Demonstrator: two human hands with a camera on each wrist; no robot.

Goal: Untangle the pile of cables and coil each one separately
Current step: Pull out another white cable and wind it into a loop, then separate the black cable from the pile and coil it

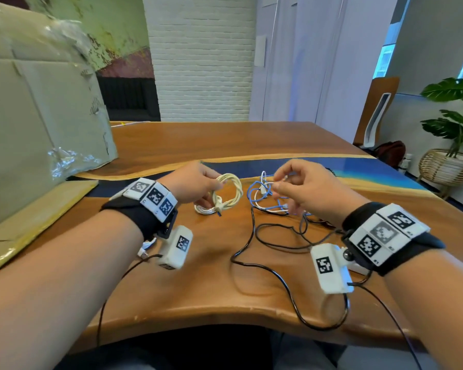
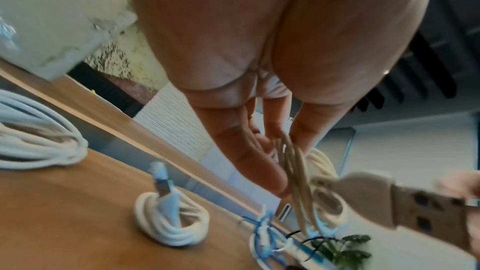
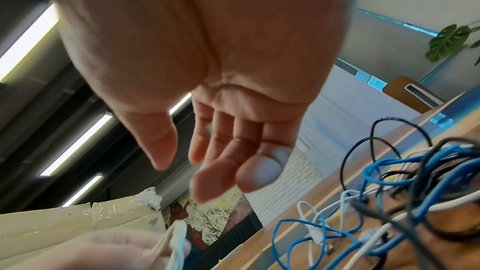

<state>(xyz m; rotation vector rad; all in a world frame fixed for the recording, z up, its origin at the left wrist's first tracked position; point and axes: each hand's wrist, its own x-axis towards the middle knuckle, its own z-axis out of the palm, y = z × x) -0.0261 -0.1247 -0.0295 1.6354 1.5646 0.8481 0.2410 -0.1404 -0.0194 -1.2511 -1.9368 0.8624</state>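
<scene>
My left hand (image 1: pixel 211 186) holds a cream cable coil (image 1: pixel 229 189) above the wooden table (image 1: pixel 198 287). In the left wrist view my left hand (image 2: pixel 281 169) grips the strands of the cream cable coil (image 2: pixel 298 174), and its USB plug (image 2: pixel 389 198) hangs close to the camera. My right hand (image 1: pixel 280 182) hovers over a tangle of blue, white and black cables (image 1: pixel 267 198). The right wrist view shows my right hand (image 3: pixel 182 161) with fingers apart and nothing between them, beside the tangle (image 3: pixel 389 213). A white coiled cable (image 1: pixel 205 209) (image 2: pixel 171 223) lies on the table under the cream coil.
A black cable (image 1: pixel 275 268) loops across the table toward its front edge. Another white coil (image 2: pixel 39 147) lies near my left wrist. A large cardboard box (image 1: pixel 38 116) and a padded envelope (image 1: pixel 24 225) fill the table's left side. A potted plant (image 1: pixel 452 116) stands at far right.
</scene>
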